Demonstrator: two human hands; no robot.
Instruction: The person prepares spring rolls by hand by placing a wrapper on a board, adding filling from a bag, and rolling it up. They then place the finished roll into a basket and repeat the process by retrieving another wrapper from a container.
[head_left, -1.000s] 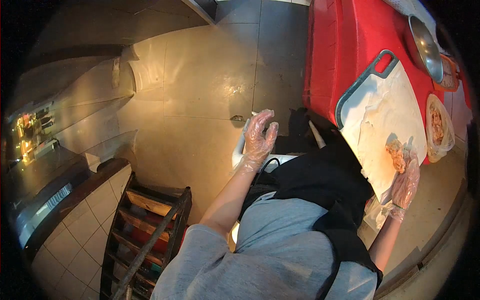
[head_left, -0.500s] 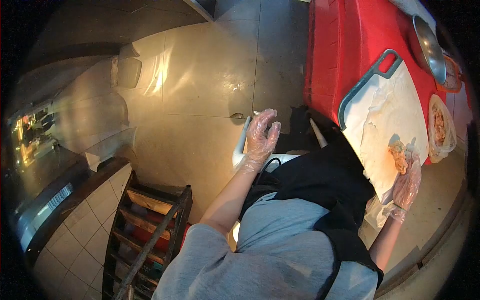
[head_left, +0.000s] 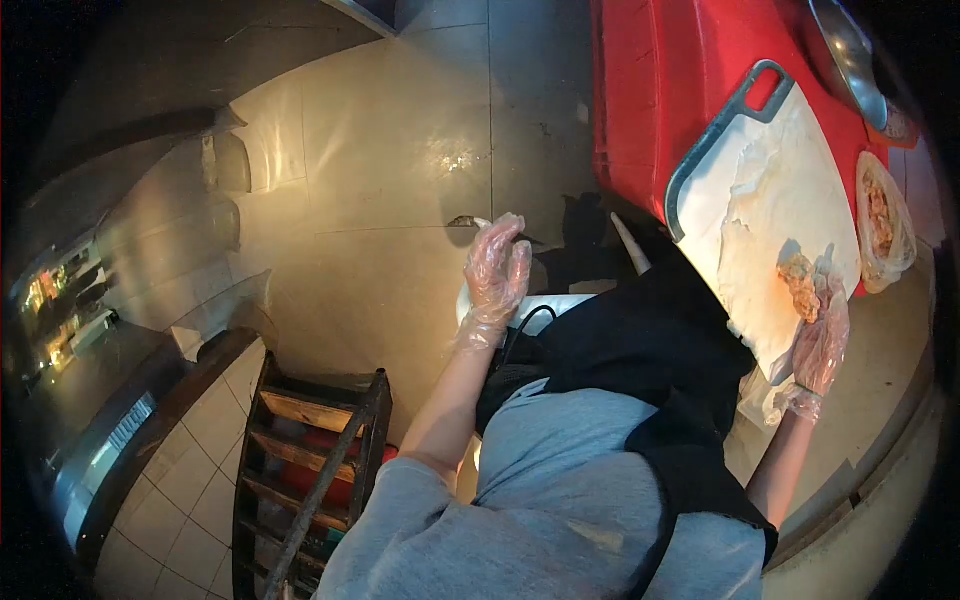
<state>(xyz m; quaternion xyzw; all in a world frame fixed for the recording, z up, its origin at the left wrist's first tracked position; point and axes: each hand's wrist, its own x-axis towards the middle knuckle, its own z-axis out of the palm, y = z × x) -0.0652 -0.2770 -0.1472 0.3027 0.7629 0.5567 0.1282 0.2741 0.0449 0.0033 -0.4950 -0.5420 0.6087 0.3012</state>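
My left hand (head_left: pixel 496 272), in a clear plastic glove, hangs over the floor with nothing in it, its fingers curved and the thumb apart. My right hand (head_left: pixel 822 338), gloved the same way, is over the near right part of a white cutting board (head_left: pixel 712 185) with a dark-edged handle. Its fingers are closed on a lump of minced meat (head_left: pixel 798 285), partly hidden by them. Under the meat lies a pale, thin sheet (head_left: pixel 752 235) with ragged edges, covering much of the board. A bag of minced meat (head_left: pixel 882 222) sits just beyond the board.
The board rests on a red-covered table (head_left: pixel 655 90). A metal bowl (head_left: pixel 848 60) stands at the far right, with an orange container (head_left: pixel 897 132) beside it. A dark slatted wooden rack (head_left: pixel 310 415) is at lower left. Part of a white chair (head_left: pixel 565 305) shows behind my left arm.
The view has shifted slightly, so board and table appear a little higher and further left. My hands keep nearly the same poses, and the meat stays at my right fingers.
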